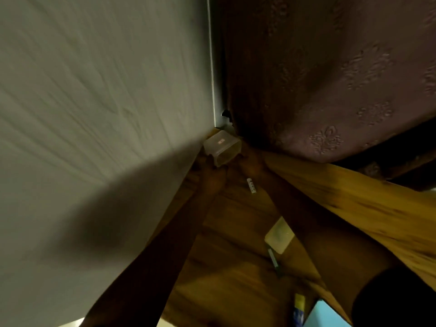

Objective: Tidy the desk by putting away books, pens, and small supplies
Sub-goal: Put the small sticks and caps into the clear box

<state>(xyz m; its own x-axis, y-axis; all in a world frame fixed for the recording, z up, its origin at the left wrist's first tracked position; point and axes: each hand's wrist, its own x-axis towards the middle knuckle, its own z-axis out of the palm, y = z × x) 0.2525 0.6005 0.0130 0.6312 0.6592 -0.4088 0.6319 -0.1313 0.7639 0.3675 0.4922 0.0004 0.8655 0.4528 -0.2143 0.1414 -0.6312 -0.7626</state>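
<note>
A small translucent plastic box (221, 147) sits in the far corner of the brown wooden table (236, 279), where the grey wall (94, 90) meets a maroon patterned curtain (330, 79). Both arms reach to it. The left grip (212, 172) is at the box's near left edge and the right grip (252, 165) is just beside its near right side, so the box lies between the 2. Blur and shadow hide the fingers, so I cannot tell whether either grip is clamped on the box or apart. Nearer on the table lie a small white strip (252, 185), a pale translucent lid (279, 234), a dark pen (273, 258), a yellow-and-blue tube (299, 310) and a light blue book (326, 315).
</note>
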